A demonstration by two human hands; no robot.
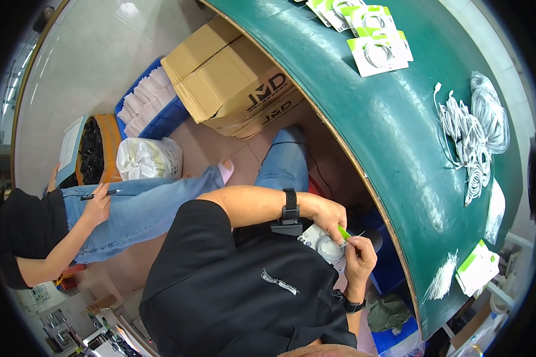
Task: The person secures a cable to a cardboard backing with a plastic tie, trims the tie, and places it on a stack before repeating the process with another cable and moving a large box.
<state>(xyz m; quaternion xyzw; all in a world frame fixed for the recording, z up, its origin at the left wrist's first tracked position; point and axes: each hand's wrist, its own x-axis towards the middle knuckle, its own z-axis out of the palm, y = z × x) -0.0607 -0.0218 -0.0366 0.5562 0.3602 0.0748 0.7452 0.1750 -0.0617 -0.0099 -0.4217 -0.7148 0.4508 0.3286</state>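
My left hand (329, 215) is closed on the top of a white and green card (308, 237) that carries a coiled grey-white cable (331, 249). The card is in front of my chest, beside the table edge. Fingers of my right hand (361, 259) pinch a thin white tie (352, 238) at the card's green top edge. The fingertips of both hands nearly meet there, and they partly hide the tie and the card's upper corner.
A curved green table (339, 107) bears carded cables (378, 55), loose white cables (467, 140), a bundle of white ties (442, 276) and blank-looking cards (477, 271). Cardboard boxes (220, 77) and a blue crate (171, 116) stand on the floor. Another person holds a pen (95, 194) at left.
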